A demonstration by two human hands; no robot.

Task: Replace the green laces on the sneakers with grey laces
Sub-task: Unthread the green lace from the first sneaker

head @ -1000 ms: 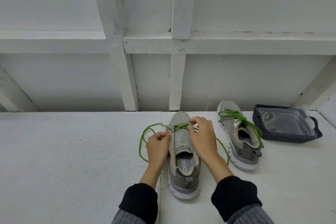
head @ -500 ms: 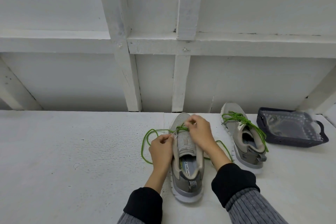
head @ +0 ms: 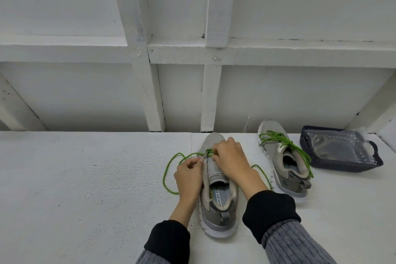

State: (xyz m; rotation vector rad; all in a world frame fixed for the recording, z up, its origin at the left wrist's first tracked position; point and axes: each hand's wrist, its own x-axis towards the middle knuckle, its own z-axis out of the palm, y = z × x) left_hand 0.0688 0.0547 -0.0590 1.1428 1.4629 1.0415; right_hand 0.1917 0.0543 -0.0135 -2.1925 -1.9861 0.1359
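Note:
A grey sneaker (head: pixel 218 195) stands toe-away in front of me on the white table (head: pixel 85 188). Its green lace (head: pixel 169 169) is mostly pulled out and loops loosely on the table at both sides. My left hand (head: pixel 189 176) pinches the shoe's left eyelet flap beside the lace. My right hand (head: pixel 230 159) lies over the shoe's forefoot, its fingers curled on the green lace near the lowest eyelets. A second grey sneaker (head: pixel 282 161) with its green lace (head: pixel 285 143) threaded stands to the right.
A dark blue basket (head: pixel 342 165) holding a clear plastic bag sits at the far right of the table. A white wall with wooden beams (head: pixel 207 96) rises right behind the table's far edge.
My right hand has shifted slightly toward the toe over the lowest eyelets. The left hand stays at the left eyelet flap. The view has tilted a little.

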